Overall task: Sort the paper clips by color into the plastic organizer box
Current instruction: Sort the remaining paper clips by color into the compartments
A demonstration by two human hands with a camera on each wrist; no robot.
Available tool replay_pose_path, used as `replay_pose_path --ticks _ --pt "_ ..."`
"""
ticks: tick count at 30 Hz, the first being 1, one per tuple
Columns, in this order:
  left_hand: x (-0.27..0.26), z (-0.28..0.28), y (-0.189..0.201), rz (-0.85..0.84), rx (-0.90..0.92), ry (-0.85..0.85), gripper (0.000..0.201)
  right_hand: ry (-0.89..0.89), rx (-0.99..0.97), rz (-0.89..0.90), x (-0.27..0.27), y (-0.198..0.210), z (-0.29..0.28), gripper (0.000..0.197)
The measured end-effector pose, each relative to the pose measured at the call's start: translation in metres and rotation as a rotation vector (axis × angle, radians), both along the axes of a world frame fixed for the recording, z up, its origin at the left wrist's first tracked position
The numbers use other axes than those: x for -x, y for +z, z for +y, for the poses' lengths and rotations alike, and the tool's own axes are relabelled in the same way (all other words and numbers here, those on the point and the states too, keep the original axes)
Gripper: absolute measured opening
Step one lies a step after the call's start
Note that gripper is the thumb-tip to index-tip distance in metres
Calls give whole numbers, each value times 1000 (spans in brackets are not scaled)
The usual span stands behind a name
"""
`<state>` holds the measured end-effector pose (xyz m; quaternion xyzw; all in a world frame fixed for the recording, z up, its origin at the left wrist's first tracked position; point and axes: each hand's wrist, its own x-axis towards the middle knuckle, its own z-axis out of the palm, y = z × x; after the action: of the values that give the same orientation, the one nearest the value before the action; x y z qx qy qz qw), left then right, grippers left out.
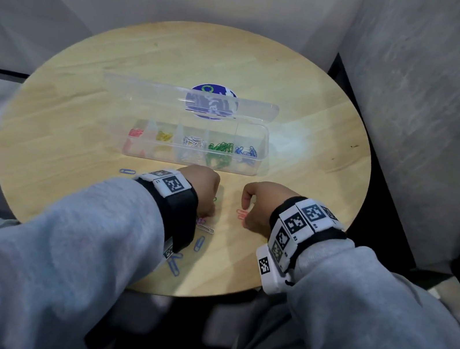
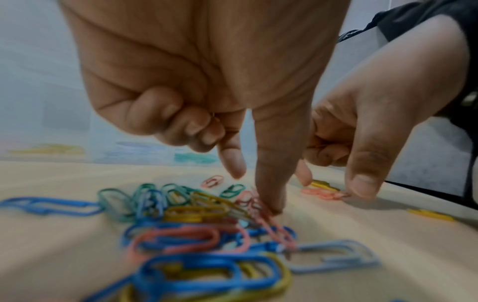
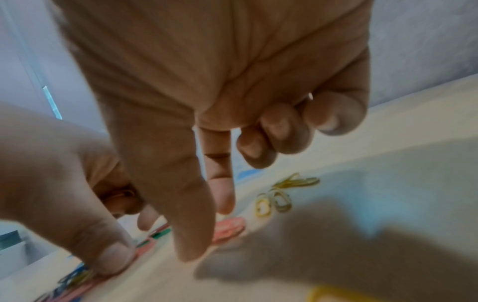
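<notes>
On my round table (image 1: 81, 107) the open organizer box (image 1: 196, 150) holds red, yellow, white, green and blue clips, left to right. My left wrist view alone shows the mixed clip pile (image 2: 196, 230): left hand (image 2: 207, 81) thumb pressing a pink clip (image 2: 274, 226), right hand (image 1: 260, 206) thumb and forefinger spread over red clips (image 1: 242, 214), other fingers curled.

Clear glossy plastic box (image 1: 196, 150) on matt wood table (image 1: 297, 94).

The left hand (image 2: 207, 81) presses its thumb tip on a pink clip (image 2: 271, 222) in the mixed pile (image 2: 186, 230); the right hand (image 2: 375, 122) thumb touches pink clips (image 2: 323, 193) beyond.
</notes>
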<state>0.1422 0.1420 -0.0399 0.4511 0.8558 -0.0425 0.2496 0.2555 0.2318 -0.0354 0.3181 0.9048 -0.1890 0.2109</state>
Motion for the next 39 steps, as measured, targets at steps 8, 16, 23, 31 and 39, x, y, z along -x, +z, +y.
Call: replay_pose_path --ticks 8,16,23,31,39 --pt "6 -6 3 -3 22 5 27 97 -7 -142 15 -7 -1 28" --pt "2 -4 0 -3 25 -14 20 -159 215 101 11 1 8 9" --pt "2 -5 2 -16 41 -41 21 -462 573 423 8 10 17 22" --pt "30 -34 10 -404 -215 249 18 -540 795 422 20 9 13 27" --pt "65 -77 23 -943 -540 786 28 -500 888 337 43 5 -6 22"
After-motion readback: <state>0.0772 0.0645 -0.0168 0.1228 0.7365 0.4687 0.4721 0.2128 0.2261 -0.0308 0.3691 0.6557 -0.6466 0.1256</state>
